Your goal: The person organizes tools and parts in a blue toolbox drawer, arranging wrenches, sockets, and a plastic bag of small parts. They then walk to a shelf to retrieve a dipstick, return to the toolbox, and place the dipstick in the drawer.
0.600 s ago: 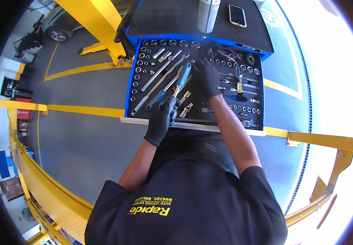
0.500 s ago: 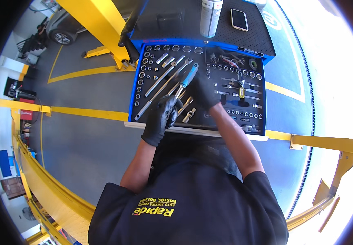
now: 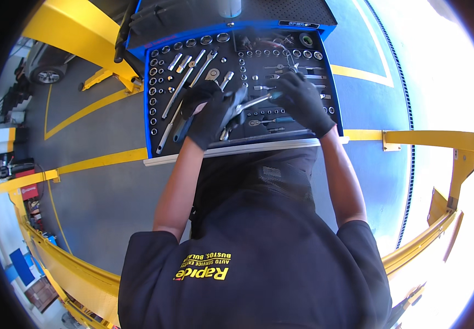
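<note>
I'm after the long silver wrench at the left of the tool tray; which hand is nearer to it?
Left. The left hand lies just right of the long silver wrench, almost touching it. The right hand is farther right, across the blue-edged tool tray, on a ratchet handle.

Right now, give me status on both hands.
Left hand and right hand gloved, both on a ratchet wrench over the tool drawer. Nothing blocking.
</note>
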{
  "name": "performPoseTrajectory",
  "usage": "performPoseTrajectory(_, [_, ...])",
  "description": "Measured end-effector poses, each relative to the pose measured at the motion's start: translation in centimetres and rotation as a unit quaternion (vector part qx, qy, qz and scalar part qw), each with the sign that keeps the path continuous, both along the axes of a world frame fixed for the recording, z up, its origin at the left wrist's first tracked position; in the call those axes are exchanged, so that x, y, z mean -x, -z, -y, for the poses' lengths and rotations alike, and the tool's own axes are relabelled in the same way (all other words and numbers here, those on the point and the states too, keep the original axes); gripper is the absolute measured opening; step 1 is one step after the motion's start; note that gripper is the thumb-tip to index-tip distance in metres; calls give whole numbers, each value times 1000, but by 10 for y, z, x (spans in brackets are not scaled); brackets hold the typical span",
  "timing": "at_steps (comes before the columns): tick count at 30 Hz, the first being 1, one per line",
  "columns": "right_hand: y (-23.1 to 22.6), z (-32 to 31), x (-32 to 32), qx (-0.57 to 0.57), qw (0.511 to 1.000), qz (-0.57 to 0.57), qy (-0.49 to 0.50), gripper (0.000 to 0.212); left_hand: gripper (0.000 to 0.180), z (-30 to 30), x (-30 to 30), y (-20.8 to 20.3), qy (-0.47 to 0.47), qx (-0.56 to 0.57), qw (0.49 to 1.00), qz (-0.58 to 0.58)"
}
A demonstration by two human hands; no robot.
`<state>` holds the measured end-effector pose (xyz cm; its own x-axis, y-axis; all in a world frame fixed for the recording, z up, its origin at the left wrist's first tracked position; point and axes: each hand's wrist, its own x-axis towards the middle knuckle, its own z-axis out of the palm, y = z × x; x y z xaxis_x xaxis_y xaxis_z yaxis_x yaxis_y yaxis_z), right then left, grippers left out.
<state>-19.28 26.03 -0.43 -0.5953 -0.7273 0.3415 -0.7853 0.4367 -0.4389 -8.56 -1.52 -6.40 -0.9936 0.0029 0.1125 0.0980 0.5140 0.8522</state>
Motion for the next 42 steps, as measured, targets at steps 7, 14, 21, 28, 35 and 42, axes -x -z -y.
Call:
performPoseTrajectory(7, [30, -69, -2, 13, 992, 0, 125, 36, 27, -32, 25, -2, -83, -1, 996, 14])
performPoseTrajectory(14, [41, -50, -4, -6, 997, 9, 80, 32, 20, -39, 5, 6, -89, 90, 987, -94])
performPoseTrajectory(21, [34, -51, 3, -47, 997, -25, 52, 36, 18, -52, 8, -21, -59, 108, 990, -70])
performPoseTrajectory(28, [33, -61, 4, 30, 972, 64, 223, 21, 21, -46, 8, -4, -78, 132, 986, -59])
performPoseTrajectory(35, [51, -75, 15, 56, 977, 95, 180, 17, 26, -45, 17, -4, -52, 146, 985, -76])
performPoseTrajectory(42, [42, -70, 40, -60, 988, 111, 90, 17, 19, -42, 36, -17, -16, 141, 989, 44])
